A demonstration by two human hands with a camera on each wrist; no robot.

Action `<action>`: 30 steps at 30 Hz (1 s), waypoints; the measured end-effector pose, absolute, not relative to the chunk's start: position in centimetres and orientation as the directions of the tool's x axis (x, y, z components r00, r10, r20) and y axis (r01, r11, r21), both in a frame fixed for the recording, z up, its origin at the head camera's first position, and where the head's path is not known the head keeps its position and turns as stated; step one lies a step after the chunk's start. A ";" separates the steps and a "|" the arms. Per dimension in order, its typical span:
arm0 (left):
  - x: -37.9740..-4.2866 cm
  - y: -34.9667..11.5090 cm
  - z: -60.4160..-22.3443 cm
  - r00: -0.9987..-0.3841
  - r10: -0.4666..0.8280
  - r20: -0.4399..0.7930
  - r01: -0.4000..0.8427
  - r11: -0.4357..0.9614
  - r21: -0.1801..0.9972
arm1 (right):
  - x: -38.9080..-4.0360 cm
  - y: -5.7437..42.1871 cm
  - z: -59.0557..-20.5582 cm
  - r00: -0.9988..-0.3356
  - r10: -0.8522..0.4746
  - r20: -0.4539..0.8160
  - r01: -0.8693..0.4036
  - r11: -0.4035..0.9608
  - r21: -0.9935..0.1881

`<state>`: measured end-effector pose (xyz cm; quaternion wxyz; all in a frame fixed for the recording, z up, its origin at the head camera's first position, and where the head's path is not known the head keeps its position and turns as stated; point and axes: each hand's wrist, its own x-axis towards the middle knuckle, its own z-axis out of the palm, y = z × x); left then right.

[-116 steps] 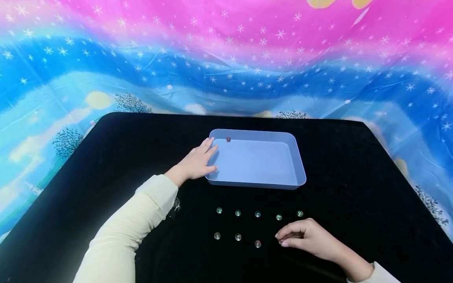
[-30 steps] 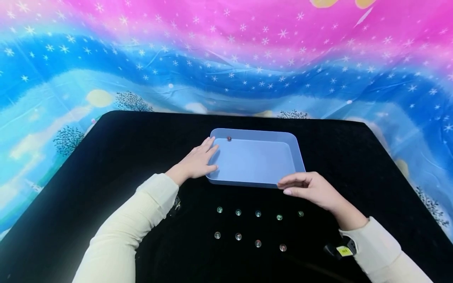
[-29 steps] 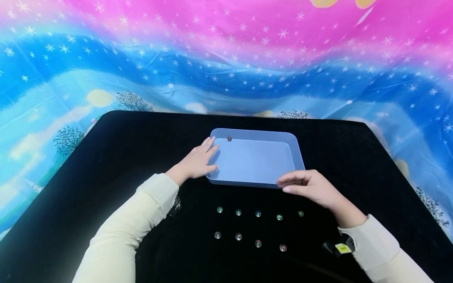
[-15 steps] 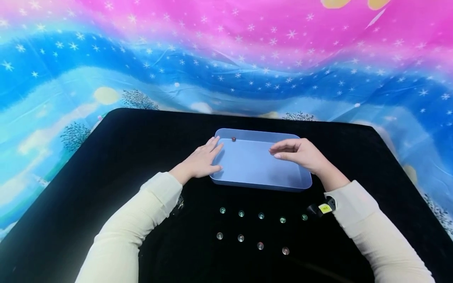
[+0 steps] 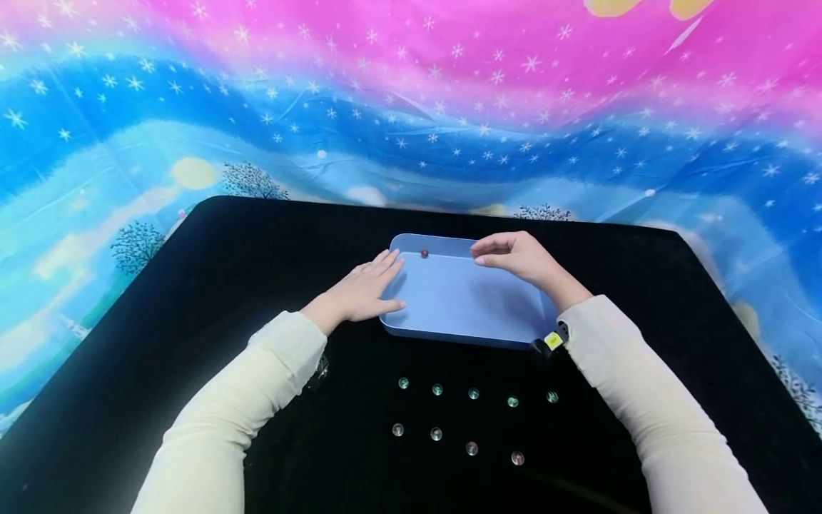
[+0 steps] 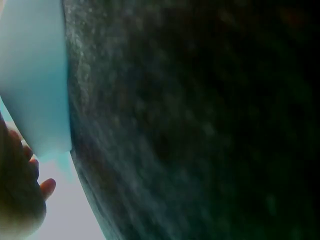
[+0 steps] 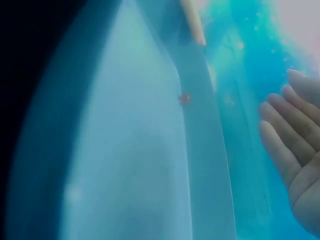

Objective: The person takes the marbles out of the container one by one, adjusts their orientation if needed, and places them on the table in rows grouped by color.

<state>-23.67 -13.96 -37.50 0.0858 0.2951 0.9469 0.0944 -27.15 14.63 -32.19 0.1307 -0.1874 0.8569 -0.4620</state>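
Note:
A light blue tray [image 5: 449, 300] lies on the black tablecloth, and one red marble [image 5: 424, 254] sits in it along the far wall, left of its middle. My left hand [image 5: 356, 294] rests at the tray's left rim with its fingers spread. Over the tray's far right part hovers my right hand [image 5: 516, 258], fingers gently bent, to the right of the red marble. In the right wrist view that hand's palm [image 7: 310, 192] shows nothing in it, and the red marble [image 7: 185, 98] lies apart from its fingers.
Nearer than the tray are two rows of clear marbles: several in the far row, including a green-tinted marble [image 5: 512, 402], and several in the near row, including a reddish marble [image 5: 517, 458]. A snowflake-patterned cloth [image 5: 411, 107] hangs behind the table.
My right hand has let go of a marble at the near row's right end, then moved forward and left over the tray. My left hand stays at the rim.

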 end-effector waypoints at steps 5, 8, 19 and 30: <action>-23.4 -14.3 -37.4 -0.790 0.604 -0.099 0.576 0.788 0.217 | -28.7 13.6 -32.2 -0.886 -0.462 -0.047 -0.220 0.506 -0.834; -23.3 -14.4 -37.5 -0.789 0.608 -0.085 0.583 0.785 0.210 | -29.5 13.0 -32.2 -0.878 -0.478 -0.039 -0.233 0.496 -0.836; -23.4 -14.2 -37.9 -0.797 0.598 -0.087 0.573 0.793 0.205 | -31.9 10.8 -33.7 -0.851 -0.524 -0.050 -0.274 0.522 -0.808; -23.4 -14.2 -38.2 -0.801 0.591 -0.089 0.564 0.797 0.218 | -33.4 8.2 -35.3 -0.791 -0.600 -0.119 -0.343 0.597 -0.725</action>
